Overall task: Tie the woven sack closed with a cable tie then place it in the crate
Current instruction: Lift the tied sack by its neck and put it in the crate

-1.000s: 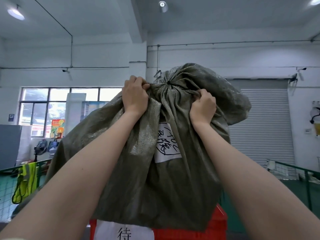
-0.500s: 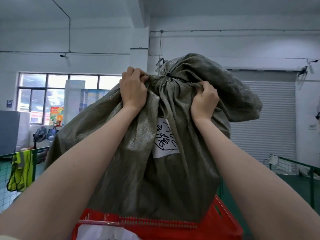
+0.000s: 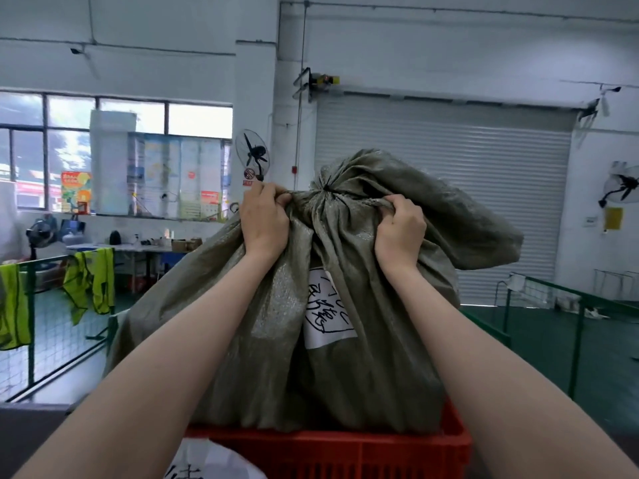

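Observation:
A bulky olive-green woven sack (image 3: 262, 357) with a white handwritten label (image 3: 326, 314) fills the middle of the head view. Its neck (image 3: 325, 190) is cinched tight, with loose cloth bunched above it; the tie itself is too small to make out. My left hand (image 3: 264, 221) grips a fold of cloth just left of the neck. My right hand (image 3: 399, 233) clutches cloth just right of it. The sack's bottom sits inside the rim of a red plastic crate (image 3: 345, 451) directly in front of me.
A white labelled sheet (image 3: 211, 461) hangs on the crate's near side. Green mesh fencing (image 3: 34, 323) with yellow vests (image 3: 91, 283) stands left; a green rail (image 3: 577, 326) runs right. A shutter door (image 3: 449, 160) is behind.
The sack has come down, from high in front of me to the crate, its bottom now below the red rim. Both hands keep the same hold on the cloth.

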Available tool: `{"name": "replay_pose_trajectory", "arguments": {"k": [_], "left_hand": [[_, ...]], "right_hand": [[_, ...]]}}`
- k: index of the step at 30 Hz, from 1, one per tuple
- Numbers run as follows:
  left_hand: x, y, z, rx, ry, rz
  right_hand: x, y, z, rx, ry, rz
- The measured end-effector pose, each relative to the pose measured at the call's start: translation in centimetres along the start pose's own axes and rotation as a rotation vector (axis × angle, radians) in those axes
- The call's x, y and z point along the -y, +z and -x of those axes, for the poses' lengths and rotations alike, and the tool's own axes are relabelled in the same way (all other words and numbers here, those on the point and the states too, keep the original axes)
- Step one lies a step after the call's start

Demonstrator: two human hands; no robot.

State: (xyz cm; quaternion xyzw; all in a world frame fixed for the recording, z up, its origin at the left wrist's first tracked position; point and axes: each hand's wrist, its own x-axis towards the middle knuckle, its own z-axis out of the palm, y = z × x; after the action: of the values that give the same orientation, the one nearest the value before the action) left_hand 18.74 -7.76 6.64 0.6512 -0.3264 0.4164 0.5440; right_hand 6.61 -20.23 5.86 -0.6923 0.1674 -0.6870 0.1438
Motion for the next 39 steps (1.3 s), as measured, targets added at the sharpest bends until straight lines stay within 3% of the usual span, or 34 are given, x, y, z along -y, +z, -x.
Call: {"name": "replay_pose_trajectory", "arguments": {"k": [9, 20, 24, 27, 33, 35, 39], "left_hand": [[5.9, 0.2, 1.7, 0.004, -0.283, 0.050], [15.0, 0.4, 9.0, 0.212, -0.551, -0.112], [17.0, 0.6, 12.3, 0.281, -0.593, -0.153], [17.2, 0.8, 12.8, 0.338, -0.512, -0.174], [17.0, 0.4, 13.4, 0.374, -0.408, -0.246], [17.2, 0.2, 13.8, 0.544, -0.417, -0.296], [17.1, 0.1, 15.3, 1.107, -0.484, -0.422]], "right_hand": [[1.4, 3.6, 1.2, 0.306, -0.099, 0.164], [-1.4, 8.3, 9.4, 0.599, -0.209, 0.512], [-3.5, 8.6, 12.4, 0.789, -0.331, 0.602], [-4.9, 8.1, 13.7, 0.829, -0.266, 0.581], [-5.2, 7.6, 16.1, 0.875, 0.040, 0.366], [-6.0, 7.7, 17.2, 0.968, 0.110, 0.464], [-6.9, 7.4, 17.3, 1.152, 0.205, 0.586]]}}
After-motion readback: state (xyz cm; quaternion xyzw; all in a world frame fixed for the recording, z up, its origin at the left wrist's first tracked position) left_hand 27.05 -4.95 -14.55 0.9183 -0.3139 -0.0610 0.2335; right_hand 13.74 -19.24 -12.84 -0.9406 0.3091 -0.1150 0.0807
